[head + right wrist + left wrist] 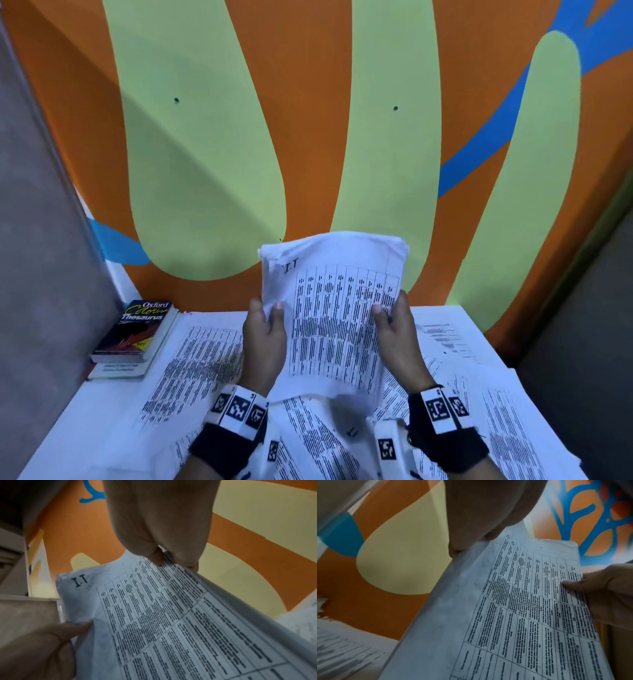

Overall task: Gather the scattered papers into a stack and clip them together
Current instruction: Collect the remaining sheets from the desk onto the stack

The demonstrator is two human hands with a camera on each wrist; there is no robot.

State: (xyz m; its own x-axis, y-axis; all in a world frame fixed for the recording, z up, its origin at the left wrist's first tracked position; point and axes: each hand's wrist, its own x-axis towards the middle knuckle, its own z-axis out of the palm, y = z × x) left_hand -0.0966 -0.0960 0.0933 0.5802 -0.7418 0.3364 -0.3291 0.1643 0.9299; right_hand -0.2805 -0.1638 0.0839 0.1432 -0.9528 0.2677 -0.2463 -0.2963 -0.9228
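Observation:
A bundle of printed papers point(334, 318) with a table of black text is held upright above the desk, its top edge curling forward. My left hand point(265, 329) pinches its left edge, thumb on the front. My right hand point(394, 325) pinches the right edge the same way. The left wrist view shows the bundle point(513, 615) edge-on below my left hand point(471, 539). In the right wrist view, the sheet point(163, 615) marked "I.I" runs out from under my right hand point(161, 555). More printed sheets point(198, 363) lie scattered over the white desk point(68, 435). No clip is in view.
Two books point(137, 339) are stacked at the desk's back left corner, the top one a thesaurus. An orange, green and blue painted wall point(308, 137) rises right behind the desk. A grey partition point(34, 240) closes the left side. Loose sheets point(507, 421) overhang the right side.

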